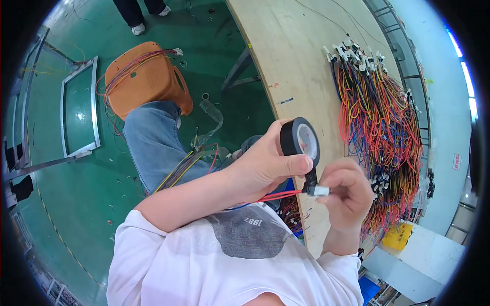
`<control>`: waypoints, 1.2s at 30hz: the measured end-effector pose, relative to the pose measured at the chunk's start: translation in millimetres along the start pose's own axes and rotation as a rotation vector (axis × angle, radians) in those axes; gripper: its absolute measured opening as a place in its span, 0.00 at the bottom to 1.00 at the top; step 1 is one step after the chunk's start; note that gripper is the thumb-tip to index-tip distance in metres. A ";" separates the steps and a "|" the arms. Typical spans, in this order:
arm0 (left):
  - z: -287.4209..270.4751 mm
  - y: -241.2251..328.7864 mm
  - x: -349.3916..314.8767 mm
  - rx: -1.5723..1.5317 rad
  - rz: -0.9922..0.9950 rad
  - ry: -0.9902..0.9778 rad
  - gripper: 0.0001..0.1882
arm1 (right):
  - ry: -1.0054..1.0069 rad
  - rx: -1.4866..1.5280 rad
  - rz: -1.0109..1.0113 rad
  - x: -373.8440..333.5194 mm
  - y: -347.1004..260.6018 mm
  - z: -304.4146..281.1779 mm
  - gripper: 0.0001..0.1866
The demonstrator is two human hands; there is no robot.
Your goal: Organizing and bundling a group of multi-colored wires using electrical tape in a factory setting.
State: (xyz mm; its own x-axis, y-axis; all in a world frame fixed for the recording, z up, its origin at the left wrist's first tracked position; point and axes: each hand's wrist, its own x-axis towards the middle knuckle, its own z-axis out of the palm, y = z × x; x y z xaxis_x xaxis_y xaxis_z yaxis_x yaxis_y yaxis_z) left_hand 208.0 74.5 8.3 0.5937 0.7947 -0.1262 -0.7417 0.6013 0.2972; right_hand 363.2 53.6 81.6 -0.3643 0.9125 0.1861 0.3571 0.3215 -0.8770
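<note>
**One tape roll, one connector, two hands above the lap**

One roll of black tape sits in the left hand, whose fingers are clamped on it: the thumb presses across the lower rim and the other fingers wrap behind. The roll stands on edge, its open core and pale inner ring facing right, towards the wooden surface. A short black strip runs down from the roll to one small white connector, on which the fingers of the right hand are pinched. A few thin red wires leave the connector; their long axis runs leftward, nearly level, under the left wrist. Both hands hover just off the surface's edge, above the person's jeans-clad lap.

On the surface lies one large bundle of coloured wires with many white plugs at its far end. One orange plastic chair stands on the green floor, wires draped over it.
</note>
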 end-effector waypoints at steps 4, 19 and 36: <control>3.8 25.3 6.9 0.103 -0.118 0.060 0.22 | -0.012 0.051 0.035 -16.4 5.3 4.2 0.12; 45.8 53.9 -7.2 0.760 0.077 0.040 0.45 | 0.167 0.548 0.294 -22.7 15.6 16.4 0.14; 21.2 -1.3 -46.5 1.530 1.041 -0.252 0.35 | 0.225 0.782 0.625 4.2 8.7 15.9 0.06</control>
State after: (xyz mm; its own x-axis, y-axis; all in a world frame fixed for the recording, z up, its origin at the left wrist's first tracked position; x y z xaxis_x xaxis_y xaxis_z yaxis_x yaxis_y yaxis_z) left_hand 187.9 35.0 33.8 0.2760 0.6317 0.7244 0.0121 -0.7559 0.6546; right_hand 351.1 56.2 67.7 -0.1069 0.9123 -0.3952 -0.2619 -0.4093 -0.8740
